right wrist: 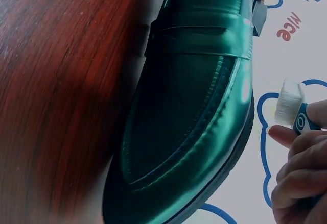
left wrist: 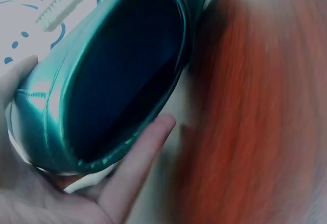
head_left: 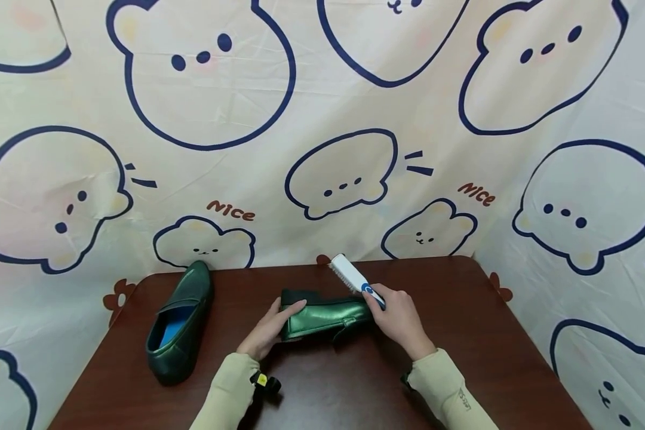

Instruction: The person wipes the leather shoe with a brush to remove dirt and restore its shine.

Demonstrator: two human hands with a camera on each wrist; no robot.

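A shiny green loafer [head_left: 322, 319] is tipped on its side above the middle of the table, its dark sole facing away. My left hand [head_left: 271, 328] grips it by the heel, the thumb on the upper side. In the left wrist view the loafer's dark opening [left wrist: 127, 66] faces the camera. My right hand [head_left: 400, 316] holds a white brush [head_left: 349, 273] by its blue-and-white handle, bristles downward, near the toe end. The right wrist view shows the loafer's strap and stitched toe [right wrist: 199, 122], with the brush head [right wrist: 289, 104] apart from it.
A second green loafer [head_left: 180, 325] with a blue insole stands upright at the left of the brown wooden table [head_left: 322, 388]. Behind the table's back edge hangs a white cloth [head_left: 269, 179] with cartoon outlines, which also lines both sides.
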